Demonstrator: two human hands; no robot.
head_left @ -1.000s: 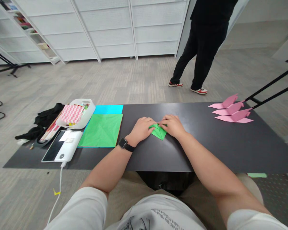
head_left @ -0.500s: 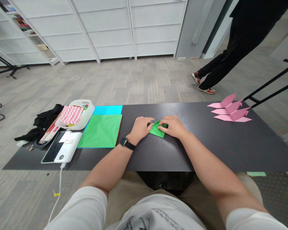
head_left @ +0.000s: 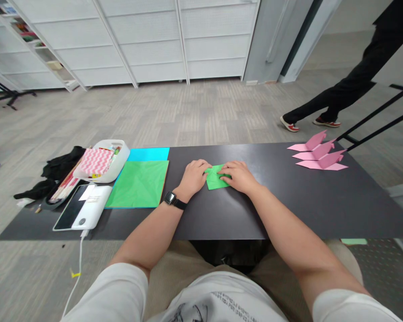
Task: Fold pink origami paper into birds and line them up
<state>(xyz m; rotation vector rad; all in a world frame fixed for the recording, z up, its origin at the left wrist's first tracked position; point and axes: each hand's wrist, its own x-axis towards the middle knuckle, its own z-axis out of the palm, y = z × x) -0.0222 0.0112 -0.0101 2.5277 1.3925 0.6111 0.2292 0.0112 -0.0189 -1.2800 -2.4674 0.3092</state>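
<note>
A small folded piece of green origami paper (head_left: 216,178) lies on the dark table in front of me. At its left edge, my left hand (head_left: 196,173) grips it with bent fingers; a black watch (head_left: 170,198) is on that wrist. My right hand (head_left: 239,175) covers the paper's right side, thumb and fingers closed on it. The right part of the paper is hidden under those fingers. To the left is a stack of square paper with a green sheet (head_left: 141,183) on top and a blue sheet (head_left: 151,154) showing behind.
Several pink origami birds (head_left: 322,161) stand in a row at the table's right. On the left are a white basket (head_left: 122,154), a dark tray of pens (head_left: 62,190), black cloth (head_left: 65,163) and a white power bank (head_left: 96,208) with a cable. A person in black trousers (head_left: 352,85) walks beyond.
The green paper has gone from a pointed shape with loose flaps to a flatter, roughly rectangular one. Both hands stay at its sides. The person behind has moved right.
</note>
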